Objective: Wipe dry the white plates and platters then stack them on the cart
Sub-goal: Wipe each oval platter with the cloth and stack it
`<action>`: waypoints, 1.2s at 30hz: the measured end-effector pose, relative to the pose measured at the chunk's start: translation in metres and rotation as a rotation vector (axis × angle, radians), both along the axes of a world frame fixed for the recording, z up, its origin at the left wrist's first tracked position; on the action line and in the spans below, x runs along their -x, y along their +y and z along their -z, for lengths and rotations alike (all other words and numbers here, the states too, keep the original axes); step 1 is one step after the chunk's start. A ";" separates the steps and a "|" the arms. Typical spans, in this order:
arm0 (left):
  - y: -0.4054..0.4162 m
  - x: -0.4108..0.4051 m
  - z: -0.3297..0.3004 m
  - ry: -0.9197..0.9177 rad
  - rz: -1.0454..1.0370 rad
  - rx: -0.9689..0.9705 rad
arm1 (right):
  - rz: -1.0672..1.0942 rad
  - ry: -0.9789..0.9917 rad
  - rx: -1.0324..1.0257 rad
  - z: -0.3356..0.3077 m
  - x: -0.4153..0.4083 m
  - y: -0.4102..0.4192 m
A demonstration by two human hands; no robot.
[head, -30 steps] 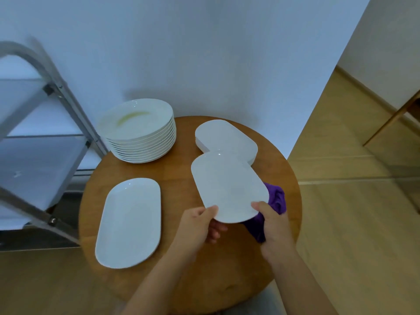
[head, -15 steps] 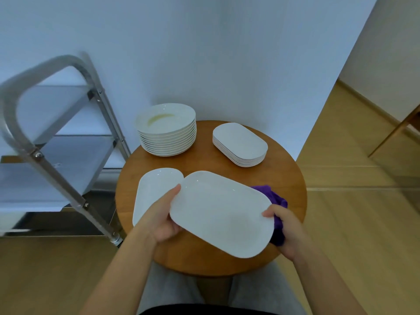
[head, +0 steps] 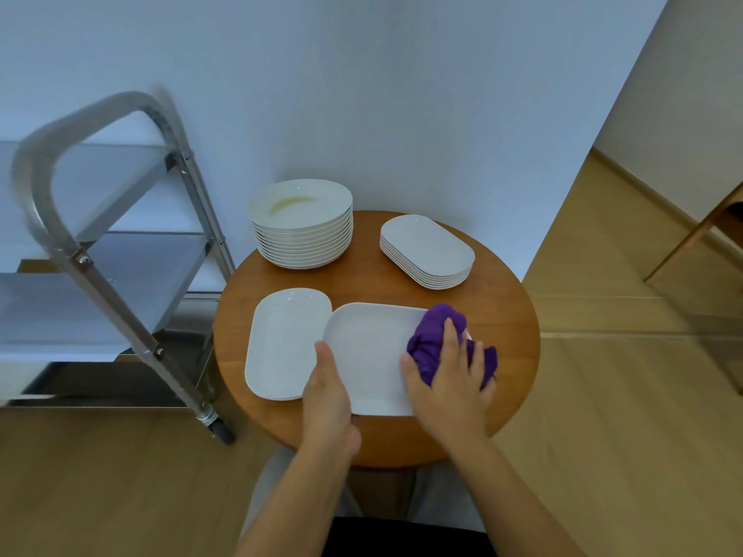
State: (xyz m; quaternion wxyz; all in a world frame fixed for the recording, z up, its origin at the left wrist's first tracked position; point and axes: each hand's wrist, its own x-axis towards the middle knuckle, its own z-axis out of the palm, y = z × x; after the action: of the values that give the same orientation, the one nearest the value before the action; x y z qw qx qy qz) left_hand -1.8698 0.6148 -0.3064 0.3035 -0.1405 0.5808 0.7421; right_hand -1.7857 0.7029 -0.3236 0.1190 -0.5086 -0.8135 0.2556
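Round wooden table [head: 510,315] against a pale blue wall [head: 402,94], light wood floor [head: 623,416] around it. Near the front edge, a white oblong platter [head: 370,355] gripped at its left rim by the left hand [head: 327,400], thumb on top. Right hand [head: 450,379] pressing a bunched purple cloth [head: 432,339] onto the platter's right end. Beside it, left, another white oblong platter [head: 281,343]. At the far edge, a stack of round white plates [head: 303,223] and a stack of white oblong platters [head: 428,251]. Steel shelved cart [head: 108,243] just left of the table.
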 end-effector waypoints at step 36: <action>-0.019 0.033 -0.019 0.090 -0.041 0.015 | -0.484 0.277 -0.450 -0.003 -0.018 0.003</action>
State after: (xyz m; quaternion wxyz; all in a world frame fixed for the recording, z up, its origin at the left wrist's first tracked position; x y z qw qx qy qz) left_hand -1.9030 0.5962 -0.2877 0.2608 -0.1208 0.5964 0.7495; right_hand -1.7673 0.7058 -0.3202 0.2731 -0.2227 -0.9225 0.1574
